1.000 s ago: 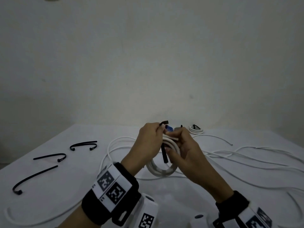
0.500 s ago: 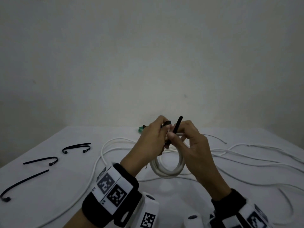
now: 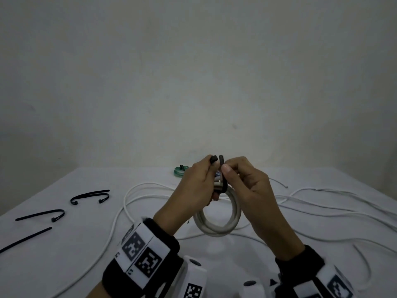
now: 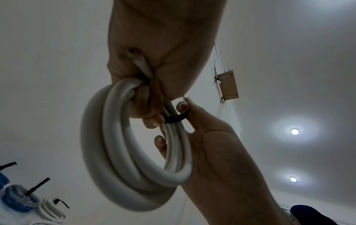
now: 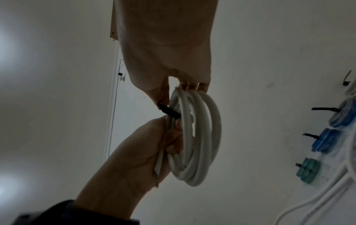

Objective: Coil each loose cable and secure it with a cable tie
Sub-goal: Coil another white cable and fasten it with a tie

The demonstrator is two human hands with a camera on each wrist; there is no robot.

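A plain indoor room set up as a cable-bundling workstation: a white-covered table [image 3: 64, 254] against a bare pale wall [image 3: 193, 82], recessed ceiling lights [image 4: 295, 131], spare black cable ties [image 3: 90, 195], loose white cables [image 3: 322, 209].

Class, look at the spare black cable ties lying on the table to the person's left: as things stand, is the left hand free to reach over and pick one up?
Probably not yet. The left hand grips the white coil and pinches the black tie round it; the spare ties lie unobstructed, but letting go would likely loosen the coil.
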